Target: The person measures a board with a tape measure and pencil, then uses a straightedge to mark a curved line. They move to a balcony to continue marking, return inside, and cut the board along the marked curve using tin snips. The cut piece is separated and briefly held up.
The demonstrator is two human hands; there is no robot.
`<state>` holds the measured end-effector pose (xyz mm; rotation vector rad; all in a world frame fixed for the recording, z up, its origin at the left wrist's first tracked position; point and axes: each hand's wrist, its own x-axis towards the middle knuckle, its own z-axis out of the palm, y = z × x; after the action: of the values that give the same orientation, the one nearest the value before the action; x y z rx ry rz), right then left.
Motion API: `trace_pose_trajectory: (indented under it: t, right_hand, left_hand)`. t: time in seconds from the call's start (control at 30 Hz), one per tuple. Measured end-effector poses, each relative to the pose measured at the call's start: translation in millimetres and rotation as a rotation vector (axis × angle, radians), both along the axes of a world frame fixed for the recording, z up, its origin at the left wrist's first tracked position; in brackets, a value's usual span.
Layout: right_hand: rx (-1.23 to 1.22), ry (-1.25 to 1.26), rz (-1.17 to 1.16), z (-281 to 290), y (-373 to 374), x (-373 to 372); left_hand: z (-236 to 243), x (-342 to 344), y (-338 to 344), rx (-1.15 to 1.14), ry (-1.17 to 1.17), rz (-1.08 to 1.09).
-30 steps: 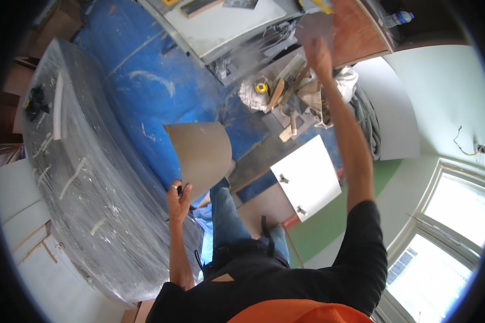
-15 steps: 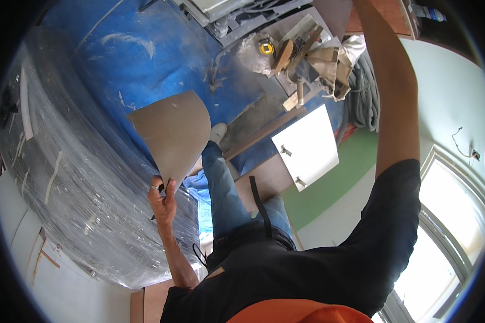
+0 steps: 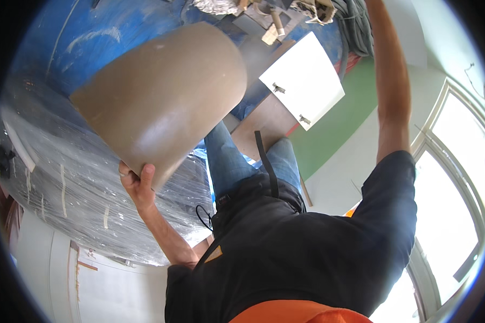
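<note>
My left hand (image 3: pixel 139 185) grips a brown flat panel (image 3: pixel 167 91) by its near corner, the thumb on the face toward me. The panel is tilted up and spreads away over the blue floor covering, hiding part of it. Its far edge looks curved in this wide view. My right arm (image 3: pixel 392 97) reaches up past the top edge, so the right hand is out of sight. A white cabinet door (image 3: pixel 306 81) with two metal hinges lies beyond my legs, right of the panel.
Plastic-wrapped bulk (image 3: pixel 81 177) fills the left side. Blue sheeting (image 3: pixel 32 59) covers the floor beyond. Wood offcuts (image 3: pixel 272 32) and a grey coiled hose (image 3: pixel 354 27) lie at the far side. A green strip (image 3: pixel 334 113) runs below a window (image 3: pixel 458 156) on the right.
My left hand has moved left and slightly up with the brown panel, which now appears larger and turned more broadside. My view has shifted, so the cabinet door sits higher.
</note>
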<state>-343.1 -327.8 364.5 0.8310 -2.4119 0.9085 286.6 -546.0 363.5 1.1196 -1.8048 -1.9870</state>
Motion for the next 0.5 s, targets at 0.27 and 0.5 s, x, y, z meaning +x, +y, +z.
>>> trace_pose_trajectory:
  t: [0.27,0.5]
  right_hand:
    - [-0.068,-0.387,-0.327,10,252,225]
    - [-0.160,-0.393,-0.764,-23,425,395]
  left_hand:
    - [-16,-119,76,0.089,0.195,-0.262]
    - [-125,-237,198,0.432,0.290,-0.522]
